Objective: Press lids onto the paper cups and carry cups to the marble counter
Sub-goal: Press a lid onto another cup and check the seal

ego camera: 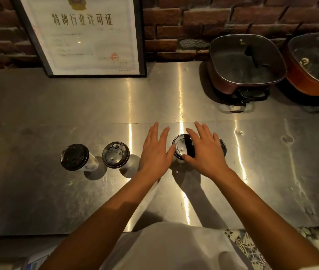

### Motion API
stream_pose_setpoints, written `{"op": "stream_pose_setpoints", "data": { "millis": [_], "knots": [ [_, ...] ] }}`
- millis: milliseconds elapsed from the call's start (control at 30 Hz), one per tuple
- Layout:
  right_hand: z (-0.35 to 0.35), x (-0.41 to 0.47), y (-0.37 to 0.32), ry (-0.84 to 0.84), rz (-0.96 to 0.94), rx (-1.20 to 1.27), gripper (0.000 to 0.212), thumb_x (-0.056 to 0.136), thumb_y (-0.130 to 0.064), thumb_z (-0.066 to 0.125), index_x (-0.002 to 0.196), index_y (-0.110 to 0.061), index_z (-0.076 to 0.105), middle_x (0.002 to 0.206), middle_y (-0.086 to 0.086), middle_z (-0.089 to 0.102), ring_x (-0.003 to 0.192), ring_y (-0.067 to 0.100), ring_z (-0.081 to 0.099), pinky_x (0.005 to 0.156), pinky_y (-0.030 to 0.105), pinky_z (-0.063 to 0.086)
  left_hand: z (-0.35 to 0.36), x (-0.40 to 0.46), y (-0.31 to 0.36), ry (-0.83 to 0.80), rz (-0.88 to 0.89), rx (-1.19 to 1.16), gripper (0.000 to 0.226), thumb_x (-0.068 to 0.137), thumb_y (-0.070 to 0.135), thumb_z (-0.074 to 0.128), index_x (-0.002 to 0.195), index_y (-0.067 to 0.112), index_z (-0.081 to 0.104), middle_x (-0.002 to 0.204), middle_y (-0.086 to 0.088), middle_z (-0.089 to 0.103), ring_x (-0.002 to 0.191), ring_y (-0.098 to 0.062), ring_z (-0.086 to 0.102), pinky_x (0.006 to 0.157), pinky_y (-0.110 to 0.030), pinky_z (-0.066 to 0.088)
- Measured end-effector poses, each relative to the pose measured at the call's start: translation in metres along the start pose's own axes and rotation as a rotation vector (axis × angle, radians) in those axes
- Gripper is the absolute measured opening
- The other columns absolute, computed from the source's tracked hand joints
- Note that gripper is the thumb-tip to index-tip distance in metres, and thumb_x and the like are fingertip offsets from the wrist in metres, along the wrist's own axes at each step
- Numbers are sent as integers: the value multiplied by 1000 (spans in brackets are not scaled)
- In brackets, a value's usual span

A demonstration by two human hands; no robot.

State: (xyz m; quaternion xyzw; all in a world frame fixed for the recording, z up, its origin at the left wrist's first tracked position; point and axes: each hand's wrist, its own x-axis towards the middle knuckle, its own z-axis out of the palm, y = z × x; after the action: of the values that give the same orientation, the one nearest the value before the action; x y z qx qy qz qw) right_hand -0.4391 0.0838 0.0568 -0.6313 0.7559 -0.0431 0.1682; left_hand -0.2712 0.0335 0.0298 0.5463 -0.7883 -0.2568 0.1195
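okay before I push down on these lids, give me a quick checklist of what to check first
1. Left hand flat over its cup: hand open and flat; the cup beneath is hidden, cannot tell.
2. Right hand over a lid: ok, fingers spread across the black lid.
3. That lid sitting level on its rim: cannot tell, partly covered.
4. Two cups on the left, far-left cup and second cup, lidded and upright: ok.
5. Another cup beyond the right hand: mostly hidden, cannot tell.
6. Steel counter around the cups free of obstacles: ok.
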Motion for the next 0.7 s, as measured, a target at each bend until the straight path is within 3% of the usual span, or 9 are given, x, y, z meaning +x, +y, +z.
{"op": "stream_pose_setpoints", "data": {
  "millis": [167, 333, 400, 500, 700],
  "knots": [
    [2, 12, 7, -83, -38, -37, 96, 85, -70, 63, 161, -30, 21, 173, 3, 10, 160, 27, 0, 126, 58, 6, 11, 14, 12, -63, 47, 123, 59, 103, 51, 39, 156, 30, 27, 170, -3, 8, 156, -26, 4, 125, -47, 18],
    [5, 14, 4, -92, -77, -50, 89, 86, -72, 58, 158, -28, 30, 170, 1, 23, 159, 26, 4, 126, 59, 3, 18, 10, 7, -125, 39, 153, 54, 105, 47, 37, 156, 32, 26, 168, -4, 17, 155, -28, 10, 124, -47, 18],
    [7, 12, 4, -96, -85, -41, 92, 85, -70, 62, 158, -26, 30, 167, -1, 30, 159, 24, 7, 127, 58, 1, 18, 9, 7, -147, 32, 121, 54, 106, 47, 35, 157, 33, 23, 165, -4, 26, 152, -28, 22, 121, -46, 27],
    [8, 9, 5, -96, -92, -3, 96, 80, -63, 72, 157, -24, 32, 159, -3, 45, 158, 22, 17, 127, 55, 0, 16, 7, 8, -196, 3, 1, 53, 106, 45, 34, 157, 35, 20, 153, -4, 45, 133, -26, 51, 105, -43, 48],
    [1, 8, -2, 9, -129, 46, 81, 76, -62, 73, 144, -26, 49, 139, -3, 64, 145, 20, 44, 128, 50, -1, 6, 0, 10, -140, 34, -89, 53, 106, 40, 38, 156, 38, 22, 148, -4, 49, 123, -24, 59, 98, -39, 51]
  ]
}}
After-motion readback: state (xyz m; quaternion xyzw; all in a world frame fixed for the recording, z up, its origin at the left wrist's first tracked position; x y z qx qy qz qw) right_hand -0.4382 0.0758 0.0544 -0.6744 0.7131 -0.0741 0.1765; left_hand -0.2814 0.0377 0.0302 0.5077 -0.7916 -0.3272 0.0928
